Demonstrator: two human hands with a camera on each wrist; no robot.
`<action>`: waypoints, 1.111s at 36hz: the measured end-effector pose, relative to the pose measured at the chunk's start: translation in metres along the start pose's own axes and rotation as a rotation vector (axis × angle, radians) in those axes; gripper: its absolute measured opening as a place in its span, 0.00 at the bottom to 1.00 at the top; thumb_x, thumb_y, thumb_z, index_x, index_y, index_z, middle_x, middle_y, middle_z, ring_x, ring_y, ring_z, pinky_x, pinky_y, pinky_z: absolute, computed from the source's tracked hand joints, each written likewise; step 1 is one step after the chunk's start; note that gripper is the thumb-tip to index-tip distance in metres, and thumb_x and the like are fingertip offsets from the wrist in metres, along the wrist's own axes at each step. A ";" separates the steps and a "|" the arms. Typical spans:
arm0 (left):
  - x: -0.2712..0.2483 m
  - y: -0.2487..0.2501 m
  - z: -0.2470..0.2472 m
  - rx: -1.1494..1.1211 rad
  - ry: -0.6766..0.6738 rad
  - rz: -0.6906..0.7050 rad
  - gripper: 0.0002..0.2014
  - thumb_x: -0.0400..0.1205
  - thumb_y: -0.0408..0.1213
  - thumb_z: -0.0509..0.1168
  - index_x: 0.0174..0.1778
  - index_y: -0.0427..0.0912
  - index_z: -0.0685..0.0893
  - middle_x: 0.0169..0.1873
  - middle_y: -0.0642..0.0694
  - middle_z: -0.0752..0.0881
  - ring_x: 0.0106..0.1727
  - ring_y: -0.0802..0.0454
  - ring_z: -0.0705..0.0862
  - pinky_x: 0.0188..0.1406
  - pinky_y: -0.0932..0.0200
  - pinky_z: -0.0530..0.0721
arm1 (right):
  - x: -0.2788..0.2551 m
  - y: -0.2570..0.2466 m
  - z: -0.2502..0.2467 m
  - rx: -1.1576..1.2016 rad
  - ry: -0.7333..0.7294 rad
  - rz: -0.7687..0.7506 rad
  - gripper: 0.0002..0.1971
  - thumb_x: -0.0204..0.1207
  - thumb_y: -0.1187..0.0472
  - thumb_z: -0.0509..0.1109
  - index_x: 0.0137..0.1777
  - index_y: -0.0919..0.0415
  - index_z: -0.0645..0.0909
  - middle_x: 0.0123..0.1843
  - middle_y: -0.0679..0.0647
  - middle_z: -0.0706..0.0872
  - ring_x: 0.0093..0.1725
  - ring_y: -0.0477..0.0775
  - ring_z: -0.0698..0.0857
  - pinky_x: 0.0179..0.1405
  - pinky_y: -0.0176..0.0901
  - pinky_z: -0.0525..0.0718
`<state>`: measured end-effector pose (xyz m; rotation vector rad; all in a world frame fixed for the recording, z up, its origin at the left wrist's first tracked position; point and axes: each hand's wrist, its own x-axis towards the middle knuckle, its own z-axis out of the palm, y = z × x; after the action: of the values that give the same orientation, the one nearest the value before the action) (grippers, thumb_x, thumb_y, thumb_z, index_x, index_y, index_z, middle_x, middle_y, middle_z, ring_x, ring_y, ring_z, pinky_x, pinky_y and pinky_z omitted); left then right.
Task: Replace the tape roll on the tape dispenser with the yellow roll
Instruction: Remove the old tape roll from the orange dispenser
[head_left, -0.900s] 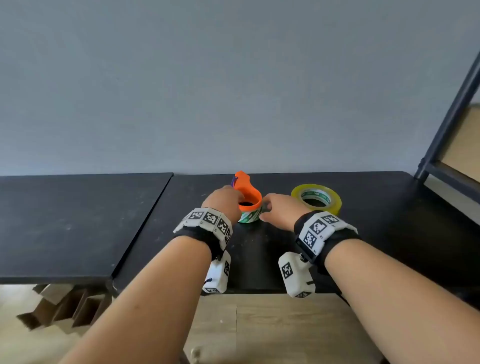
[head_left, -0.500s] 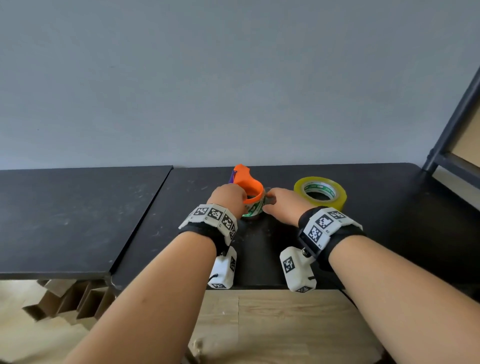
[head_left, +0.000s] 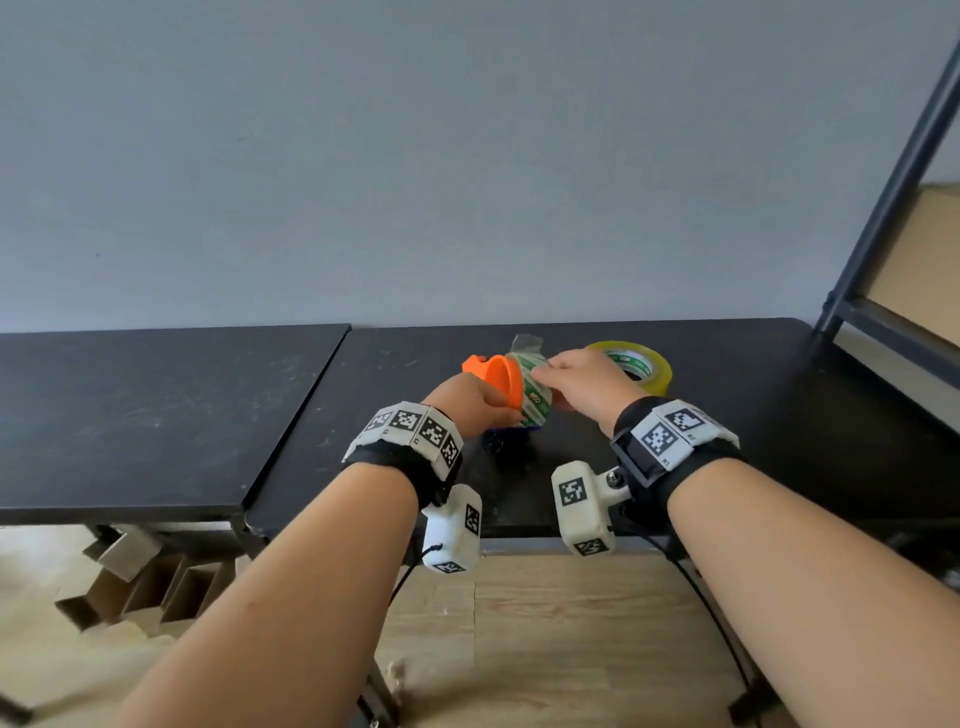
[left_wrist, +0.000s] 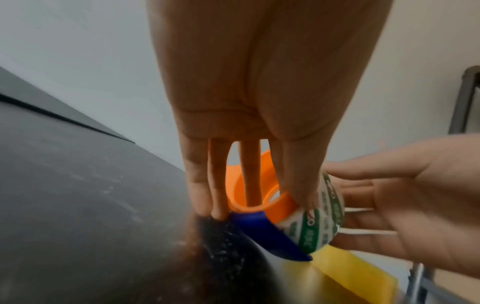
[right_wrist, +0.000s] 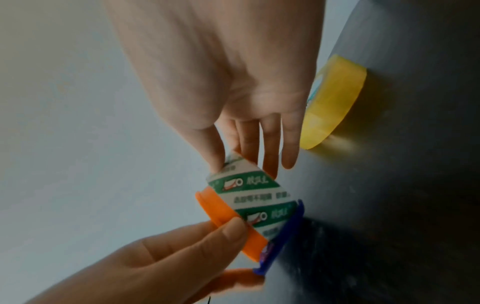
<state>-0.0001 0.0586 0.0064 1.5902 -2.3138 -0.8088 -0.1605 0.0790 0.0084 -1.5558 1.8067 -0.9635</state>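
My left hand grips the orange tape dispenser, which is tipped on its side just above the black table. In the left wrist view my fingers curl over its orange ring, next to the blue blade part. A white-and-green printed roll sits on the dispenser's hub. My right hand pinches that roll's edge between thumb and fingers. The yellow roll lies flat on the table just right of my right hand, and also shows as the yellow roll in the right wrist view.
A second black table adjoins on the left with a narrow gap. A dark metal shelf frame stands at the right, holding a cardboard box. Folded cardboard lies on the floor below. A grey wall closes the back.
The dispenser lay flat on the table between both hands; now my left hand has tipped it up on its side, and my right hand has taken hold of the white-and-green roll.
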 end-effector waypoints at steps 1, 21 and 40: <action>-0.001 0.001 0.001 0.037 -0.010 -0.011 0.15 0.82 0.47 0.67 0.52 0.40 0.90 0.36 0.48 0.79 0.44 0.50 0.79 0.45 0.60 0.75 | -0.002 0.000 0.001 -0.005 0.001 -0.013 0.16 0.79 0.55 0.69 0.52 0.70 0.87 0.52 0.67 0.91 0.53 0.66 0.89 0.61 0.64 0.84; -0.013 0.001 -0.001 -0.202 0.207 -0.059 0.11 0.81 0.36 0.67 0.47 0.30 0.90 0.45 0.36 0.92 0.50 0.40 0.91 0.58 0.45 0.87 | -0.018 -0.011 0.015 -0.045 0.017 -0.040 0.09 0.80 0.59 0.69 0.52 0.65 0.85 0.52 0.60 0.91 0.46 0.54 0.88 0.53 0.52 0.88; -0.012 -0.009 -0.014 0.066 0.311 -0.125 0.11 0.83 0.36 0.62 0.51 0.34 0.88 0.51 0.34 0.88 0.54 0.36 0.85 0.52 0.49 0.81 | -0.013 0.000 0.009 -0.140 0.118 -0.024 0.08 0.79 0.61 0.70 0.55 0.65 0.80 0.55 0.61 0.89 0.56 0.61 0.87 0.56 0.53 0.84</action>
<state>0.0178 0.0627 0.0143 1.7613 -2.0574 -0.4725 -0.1510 0.0906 0.0026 -1.6385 1.9787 -0.9759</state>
